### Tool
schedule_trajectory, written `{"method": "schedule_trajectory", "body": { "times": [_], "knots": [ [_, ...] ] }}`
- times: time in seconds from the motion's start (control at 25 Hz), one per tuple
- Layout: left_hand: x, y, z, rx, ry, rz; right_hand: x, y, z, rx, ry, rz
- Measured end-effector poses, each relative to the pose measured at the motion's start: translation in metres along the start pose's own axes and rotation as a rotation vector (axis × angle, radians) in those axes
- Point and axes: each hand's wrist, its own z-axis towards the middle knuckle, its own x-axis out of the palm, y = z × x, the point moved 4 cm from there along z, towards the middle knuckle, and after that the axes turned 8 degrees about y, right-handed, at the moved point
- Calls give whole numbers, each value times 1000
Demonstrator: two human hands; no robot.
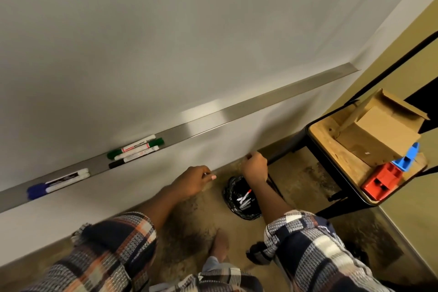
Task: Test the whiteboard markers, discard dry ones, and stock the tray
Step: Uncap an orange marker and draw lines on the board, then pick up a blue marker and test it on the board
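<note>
At the far left, white whiteboard markers with blue caps (pixel 59 181) lie along the long grey metal tray (pixel 272 97) under the large white whiteboard (pixel 166 42). Blur makes their number hard to count. Further right on the same tray there is a cluster of white markers with green caps (pixel 135 148), one with a red label, and a white marker with a black cap (pixel 132 160) lies at the front edge. The rest of the tray to the right is bare metal.

The left grip (pixel 195 180) is below the tray and apart from it, in front of the white wall. Its fingers are curled round a thin marker with a pale pink end (pixel 213 177). Only this end comes out at the right of the grip; the body is hidden inside it.

Just right of it, on the brown stained floor (pixel 303 180), stands a small round bin lined with a black bag (pixel 231 193). Some discarded markers (pixel 245 200) lie in it, one with a red tip. The right forearm covers part of the bin.

The right grip (pixel 255 165) is above the far edge of the bin, near the bottom of the wall. Its fingers are curled, but I cannot tell whether it holds something.

At the right, a wooden bench with a black metal frame (pixel 341 161) carries an open brown cardboard box (pixel 379 135), a red plastic block (pixel 381 180) and a blue plastic piece (pixel 406 156) touching it. What these two pieces are is not clear.
</note>
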Motion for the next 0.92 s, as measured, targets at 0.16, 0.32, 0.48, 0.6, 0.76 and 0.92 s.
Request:
{"method": "schedule_trajectory", "body": {
  "times": [0.16, 0.32, 0.48, 0.6, 0.76, 0.92],
  "knots": [
    [-25, 20, -33, 52, -100, -35, 22, 47, -23, -127, -28, 44],
    [-56, 50, -80, 77, -275, -44, 52, 88, -64, -256, -63, -33],
    [-79, 94, -137, 148, -457, -12, 99, 129, -120, -393, -58, -301],
    [-90, 128, -183, 157, -618, 84, 139, 153, -165, -457, -21, -363],
    [-104, 184, -238, 57, -707, 206, 195, 183, -215, -535, 21, -437],
    [-112, 238, -274, -52, -706, 174, 237, 213, -242, -628, 56, -500]
  ]
}}
